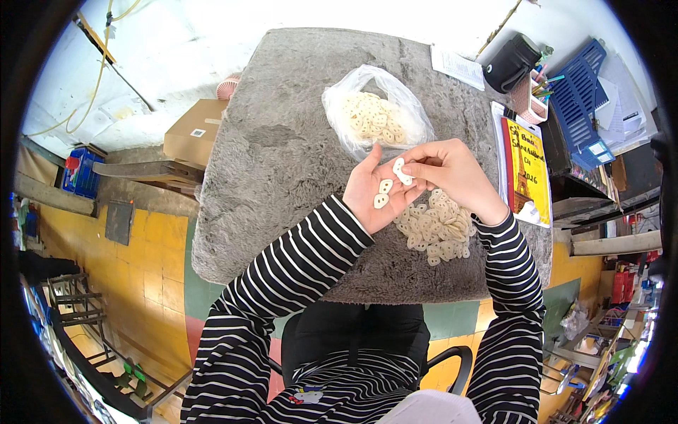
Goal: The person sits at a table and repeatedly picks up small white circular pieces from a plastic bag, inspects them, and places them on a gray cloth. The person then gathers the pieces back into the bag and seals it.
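Palm up above the table, my left hand (pixel 371 192) is open, its thumb out and its fingertips partly hidden behind the right hand. Two small flat cream pieces with holes (pixel 383 193) lie on its palm. My right hand (pixel 452 173) reaches across from the right, thumb and forefinger pinched on another white two-holed piece (pixel 401 172) over the left fingers. Below the hands, a loose pile of similar pieces (pixel 439 227) rests on the grey plush table cover (pixel 282 134). Beyond them stands an opened clear plastic bag (pixel 417 106) with many more such pieces inside.
On the right lie a yellow-covered booklet (pixel 526 169), a pink pen basket (pixel 530 99), a black rounded device (pixel 510 62) and blue plastic racks (pixel 575 99). White paper sheets (pixel 458 67) lie at the far edge. A cardboard box (pixel 194 141) stands left of the table.
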Tool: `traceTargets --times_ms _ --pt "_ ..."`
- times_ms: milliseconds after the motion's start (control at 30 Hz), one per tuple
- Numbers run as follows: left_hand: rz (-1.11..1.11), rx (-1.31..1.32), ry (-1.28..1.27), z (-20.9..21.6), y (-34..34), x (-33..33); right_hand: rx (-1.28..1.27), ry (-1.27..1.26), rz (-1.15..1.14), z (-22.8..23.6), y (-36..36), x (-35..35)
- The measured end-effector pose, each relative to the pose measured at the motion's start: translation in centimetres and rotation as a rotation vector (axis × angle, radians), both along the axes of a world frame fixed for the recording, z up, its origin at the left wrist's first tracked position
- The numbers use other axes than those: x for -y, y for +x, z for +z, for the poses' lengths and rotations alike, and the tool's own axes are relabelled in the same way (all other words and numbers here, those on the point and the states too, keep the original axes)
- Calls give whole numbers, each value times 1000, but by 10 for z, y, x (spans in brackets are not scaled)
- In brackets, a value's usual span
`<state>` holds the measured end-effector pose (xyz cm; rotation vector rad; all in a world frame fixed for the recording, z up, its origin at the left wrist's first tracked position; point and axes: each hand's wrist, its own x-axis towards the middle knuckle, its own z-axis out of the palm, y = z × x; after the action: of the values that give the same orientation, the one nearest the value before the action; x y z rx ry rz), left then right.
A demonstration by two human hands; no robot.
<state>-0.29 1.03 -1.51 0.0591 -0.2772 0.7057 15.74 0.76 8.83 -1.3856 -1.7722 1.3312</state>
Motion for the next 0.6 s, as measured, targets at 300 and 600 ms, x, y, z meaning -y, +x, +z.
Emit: traceTargets --times_ms 300,600 --pt "19 -169 -134 8 0 3 120 111 22 -2 4 1" --pt "96 -438 -183 21 1 7 69 244 -9 3 5 -7"
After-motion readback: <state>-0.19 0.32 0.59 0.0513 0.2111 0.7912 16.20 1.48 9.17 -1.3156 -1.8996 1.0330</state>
